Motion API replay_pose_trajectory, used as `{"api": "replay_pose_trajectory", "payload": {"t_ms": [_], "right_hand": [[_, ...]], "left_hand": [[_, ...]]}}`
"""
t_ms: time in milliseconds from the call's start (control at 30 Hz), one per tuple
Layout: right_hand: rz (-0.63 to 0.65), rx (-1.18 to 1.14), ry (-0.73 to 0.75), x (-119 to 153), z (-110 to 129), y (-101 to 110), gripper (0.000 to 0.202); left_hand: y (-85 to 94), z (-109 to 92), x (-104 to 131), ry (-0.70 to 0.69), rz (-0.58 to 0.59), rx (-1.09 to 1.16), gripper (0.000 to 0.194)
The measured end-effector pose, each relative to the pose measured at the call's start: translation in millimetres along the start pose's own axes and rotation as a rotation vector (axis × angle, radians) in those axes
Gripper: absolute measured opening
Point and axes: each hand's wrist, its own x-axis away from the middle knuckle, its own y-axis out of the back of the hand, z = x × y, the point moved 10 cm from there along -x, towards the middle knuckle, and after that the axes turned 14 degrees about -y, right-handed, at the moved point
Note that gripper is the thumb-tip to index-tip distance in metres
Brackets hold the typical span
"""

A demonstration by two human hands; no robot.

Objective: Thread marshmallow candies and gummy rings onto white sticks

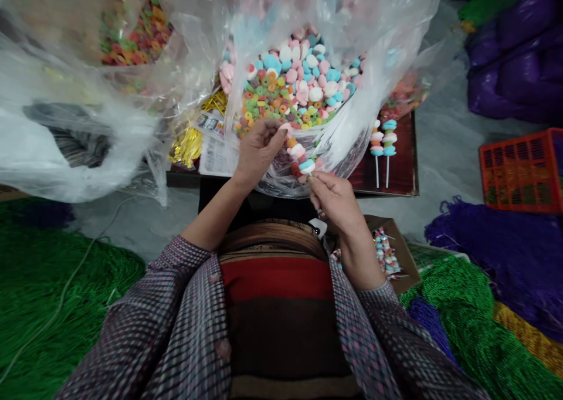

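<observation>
My right hand pinches the lower end of a candy skewer, just below a blue and white marshmallow. The skewer tilts up to the left, threaded with marshmallows and gummy pieces. At its upper end my left hand has thumb and fingers closed on a pink marshmallow. Beyond both hands lies an open clear plastic bag. Inside it are pink, white and blue marshmallows, colourful gummy rings and a bundle of white sticks.
Two finished-looking candy skewers lie on the dark table at right. A cardboard box of wrapped skewers stands below. Gold ties lie left, near a bag of gummy rings. An orange crate is far right.
</observation>
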Motion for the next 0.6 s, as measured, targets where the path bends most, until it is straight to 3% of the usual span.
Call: {"api": "replay_pose_trajectory", "payload": {"t_ms": [200, 367, 600], "right_hand": [[0.007, -0.106, -0.070, 3, -3, 0, 0.039], [-0.028, -0.142, -0.017, -5, -4, -15, 0.042], [-0.044, -0.136, 0.052, -21, -3, -17, 0.045]], "left_hand": [[1.8, -12, 2, -0.095, 0.039, -0.140, 0.019], [6.7, -9, 0, -0.098, 0.026, -0.172, 0.016], [2.6, -21, -4, -0.106, -0.063, 0.124, 0.019]]}}
